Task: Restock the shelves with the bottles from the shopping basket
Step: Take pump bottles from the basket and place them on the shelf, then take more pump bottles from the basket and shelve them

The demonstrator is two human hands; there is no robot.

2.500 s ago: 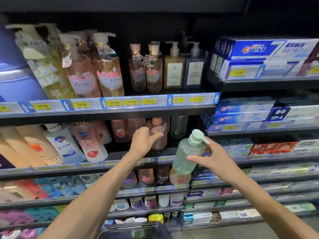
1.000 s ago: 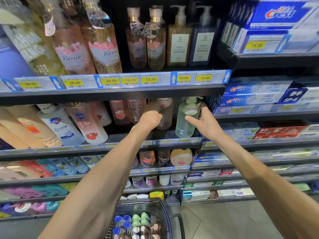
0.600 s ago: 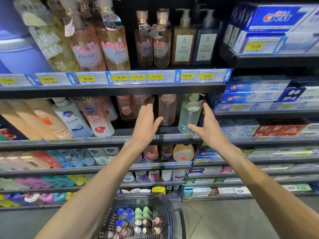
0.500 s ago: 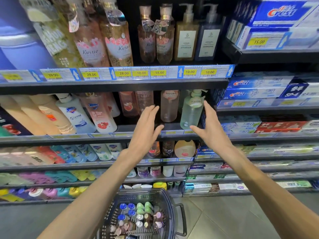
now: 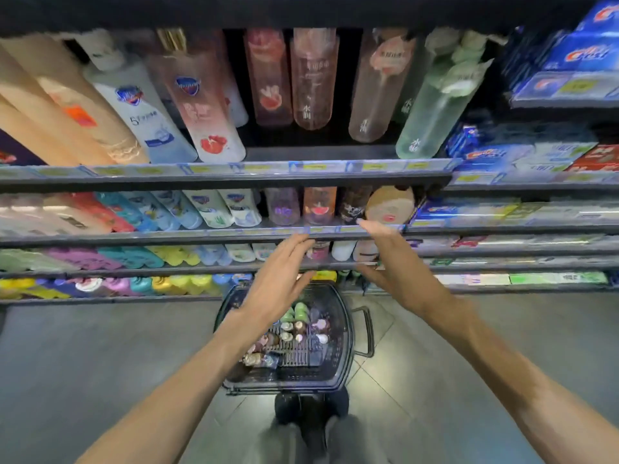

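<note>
Two sets of fingers, straight and holding nothing: our left hand (image 5: pixel 279 283) and right hand (image 5: pixel 393 262) hover apart above the shopping basket (image 5: pixel 345 360) on the tiled floor (image 5: pixel 469 380), where small bottles (image 5: pixel 294 326) stand packed together. We see the green pump bottle (image 5: pixel 438 105) standing on the upper shelf (image 5: pixel 261 170) beside pink bottles (image 5: pixel 313 78), with toothpaste boxes (image 5: pixel 576 58) at right
</note>
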